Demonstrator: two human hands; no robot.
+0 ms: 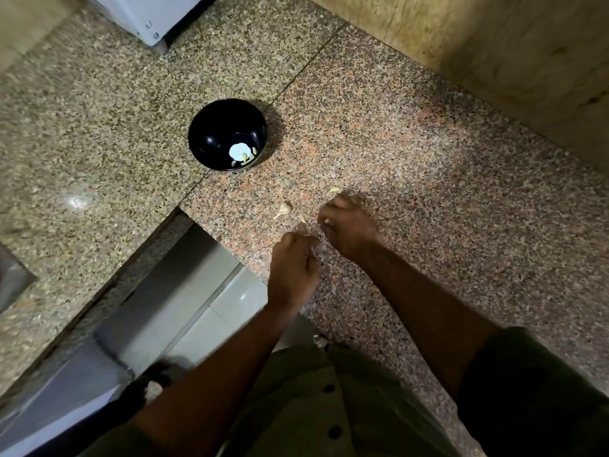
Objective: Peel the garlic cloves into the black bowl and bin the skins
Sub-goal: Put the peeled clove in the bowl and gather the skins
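My green shirt (329,407) fills the bottom of the view, with the tiled floor (211,311) down to my left past the counter edge. Both my arms reach out over the speckled granite counter (428,192).

My left hand (291,268) is nearest, fingers curled in over the counter's edge. Thin, papery skin (304,230) shows at its fingertips, and I seem to be pinching it, though motion blur keeps me from being sure of the grip.

Just beyond, my right hand (346,225) is curled too, knuckles up, fingertips bent down toward the counter. It is blurred, and I cannot tell whether it holds anything.

Three cloves lie loose on the counter by my hands: a small clove (302,218) just left of my right hand, a bigger one (285,208) with a wisp of stem further left, and a third (334,190) just past my right knuckles.

Farther out and to the left stands the black bowl (211,133), well apart from my hands. A few peeled cloves (244,156) rest in its bottom beside a bright glare spot.

At the far left corner sits a white appliance (148,14); a tan wall (494,44) runs along the far right.
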